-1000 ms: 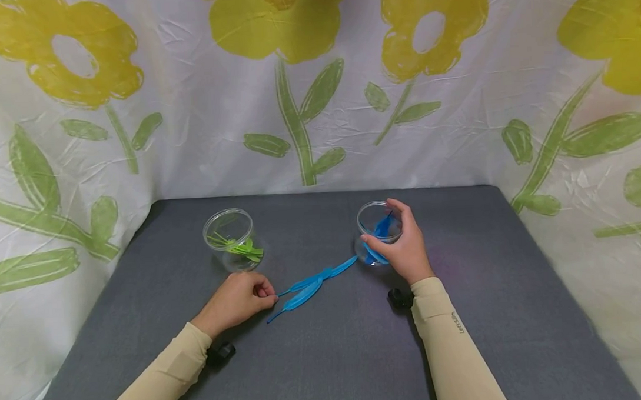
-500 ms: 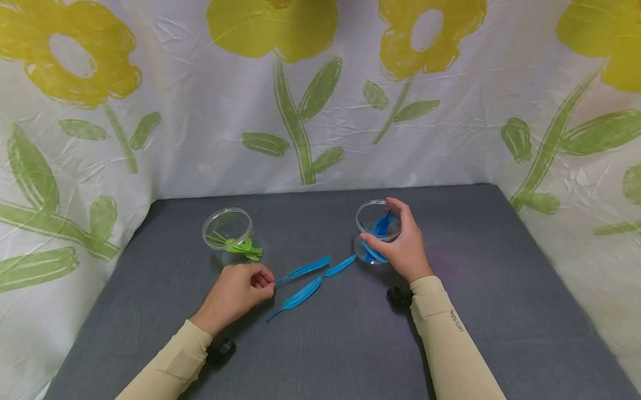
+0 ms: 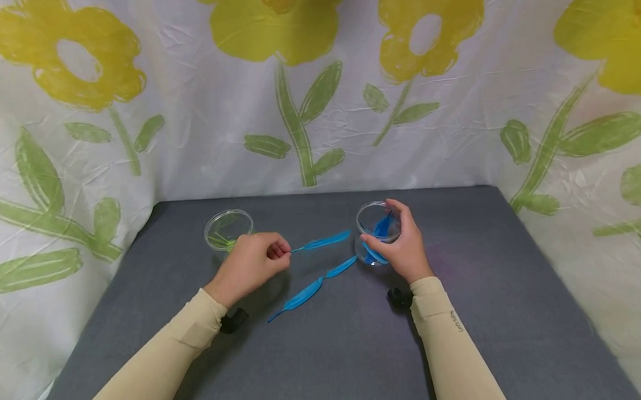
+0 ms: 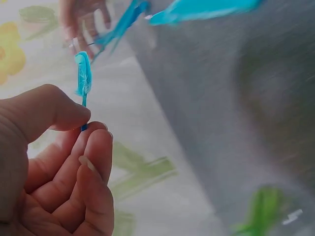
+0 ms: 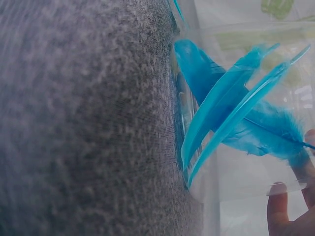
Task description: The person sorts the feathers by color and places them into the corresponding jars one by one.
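My left hand (image 3: pixel 254 264) pinches the quill end of a blue feather (image 3: pixel 327 241) between thumb and index finger; in the left wrist view this feather (image 4: pixel 84 78) points away from the fingertips. It hangs over the table, its tip near the right-hand tub. My right hand (image 3: pixel 404 247) grips the side of that clear plastic tub (image 3: pixel 372 205). Several blue feathers (image 5: pixel 216 103) lean inside the tub, as the right wrist view shows. Two more blue feathers (image 3: pixel 304 295) lie end to end on the table between the hands, the farther one reaching the tub's base.
A second clear tub (image 3: pixel 228 214) with green strips (image 3: pixel 223 241) stands at the left, partly hidden behind my left hand. Dark grey cloth covers the table (image 3: pixel 326 364). A white curtain (image 3: pixel 202 151) with yellow flowers hangs behind it.
My left hand has lifted one blue feather off the table and carried it forward and right, toward the right-hand tub. My right hand keeps its grip on the tub.
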Tool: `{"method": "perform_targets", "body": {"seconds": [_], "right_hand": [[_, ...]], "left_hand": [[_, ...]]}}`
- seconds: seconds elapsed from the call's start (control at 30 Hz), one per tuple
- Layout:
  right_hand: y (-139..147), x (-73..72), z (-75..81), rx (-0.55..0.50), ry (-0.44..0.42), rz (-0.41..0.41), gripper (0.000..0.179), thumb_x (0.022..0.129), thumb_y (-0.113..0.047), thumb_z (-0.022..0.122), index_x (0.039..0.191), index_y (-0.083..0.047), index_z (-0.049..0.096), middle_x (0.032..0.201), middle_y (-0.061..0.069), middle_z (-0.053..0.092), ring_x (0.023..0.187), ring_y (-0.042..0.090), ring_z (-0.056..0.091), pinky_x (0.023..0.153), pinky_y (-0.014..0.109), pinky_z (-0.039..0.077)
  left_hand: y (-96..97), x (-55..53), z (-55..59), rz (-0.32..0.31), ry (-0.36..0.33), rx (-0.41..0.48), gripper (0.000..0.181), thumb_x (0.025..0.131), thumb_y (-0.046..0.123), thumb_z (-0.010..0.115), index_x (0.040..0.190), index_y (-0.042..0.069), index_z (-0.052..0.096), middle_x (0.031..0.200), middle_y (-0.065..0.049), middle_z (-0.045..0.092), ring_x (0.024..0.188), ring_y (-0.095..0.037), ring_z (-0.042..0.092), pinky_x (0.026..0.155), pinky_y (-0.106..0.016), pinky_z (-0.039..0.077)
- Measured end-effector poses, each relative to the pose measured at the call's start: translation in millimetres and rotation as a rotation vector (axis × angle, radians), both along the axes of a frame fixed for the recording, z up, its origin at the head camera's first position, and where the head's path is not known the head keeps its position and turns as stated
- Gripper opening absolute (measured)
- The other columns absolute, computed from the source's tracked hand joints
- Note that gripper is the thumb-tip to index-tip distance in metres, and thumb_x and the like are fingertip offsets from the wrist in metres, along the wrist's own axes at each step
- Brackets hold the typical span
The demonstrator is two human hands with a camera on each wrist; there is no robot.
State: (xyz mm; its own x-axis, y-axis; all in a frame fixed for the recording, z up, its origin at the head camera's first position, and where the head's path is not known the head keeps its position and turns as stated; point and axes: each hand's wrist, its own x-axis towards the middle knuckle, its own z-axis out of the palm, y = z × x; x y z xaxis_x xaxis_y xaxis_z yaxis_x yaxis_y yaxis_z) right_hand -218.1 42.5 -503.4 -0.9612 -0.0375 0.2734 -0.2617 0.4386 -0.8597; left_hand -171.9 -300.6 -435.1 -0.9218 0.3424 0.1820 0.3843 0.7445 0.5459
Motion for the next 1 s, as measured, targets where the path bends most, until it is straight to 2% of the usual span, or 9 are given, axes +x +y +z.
{"method": "perform_targets", "body": {"seconds": [0.17,0.33,0.47,0.6,1.0], "right_hand": [[0,-0.3,0.2,-0.001,0.001,0.001,0.097,0.089,-0.045,0.09,0.166,-0.025,0.036,0.167,0.003,0.047,0.159,0.031,0.041,0.128,0.062,0.036],[-1,-1.7,0.3,-0.004,-0.005,0.013,0.098,0.09,-0.046,0.089,0.166,-0.021,0.035,0.168,0.002,0.046,0.159,0.031,0.041,0.128,0.062,0.035],[-1,-1.4,-0.3,-0.014,-0.002,0.001,0.097,0.088,-0.048,0.09,0.165,-0.023,0.036,0.166,0.002,0.048,0.158,0.03,0.042,0.128,0.061,0.036],[0,-2.5,-1.7,-0.012,0.021,-0.014,0.097,0.088,-0.051,0.09,0.165,-0.025,0.038,0.165,0.002,0.049,0.155,0.03,0.045,0.126,0.062,0.039],[1,-1.7,-1.9,-0.007,0.017,-0.008,0.096,0.087,-0.049,0.091,0.164,-0.026,0.037,0.164,0.004,0.049,0.15,0.029,0.049,0.123,0.061,0.042]], "left_hand": [[18.6,-19.3,35.6,-0.058,0.083,-0.035,0.008,0.095,0.012,0.075,0.094,0.019,0.076,0.088,0.007,0.075,0.079,-0.006,0.069,0.074,-0.03,0.06],[41.3,-33.6,57.3,-0.124,0.157,-0.107,0.011,0.093,0.008,0.071,0.09,0.019,0.074,0.086,0.007,0.071,0.076,-0.009,0.064,0.074,-0.029,0.057],[60.9,-40.3,65.0,-0.174,0.195,-0.145,0.01,0.094,0.008,0.07,0.089,0.016,0.075,0.084,0.005,0.07,0.074,-0.011,0.062,0.073,-0.029,0.056],[75.4,-45.2,70.1,-0.196,0.212,-0.167,0.01,0.094,0.008,0.069,0.089,0.015,0.075,0.081,0.005,0.069,0.072,-0.012,0.06,0.071,-0.029,0.055],[95.7,-55.6,82.6,-0.235,0.19,-0.259,0.012,0.095,0.007,0.068,0.089,0.014,0.075,0.079,0.003,0.069,0.067,-0.012,0.06,0.065,-0.031,0.054]]}}
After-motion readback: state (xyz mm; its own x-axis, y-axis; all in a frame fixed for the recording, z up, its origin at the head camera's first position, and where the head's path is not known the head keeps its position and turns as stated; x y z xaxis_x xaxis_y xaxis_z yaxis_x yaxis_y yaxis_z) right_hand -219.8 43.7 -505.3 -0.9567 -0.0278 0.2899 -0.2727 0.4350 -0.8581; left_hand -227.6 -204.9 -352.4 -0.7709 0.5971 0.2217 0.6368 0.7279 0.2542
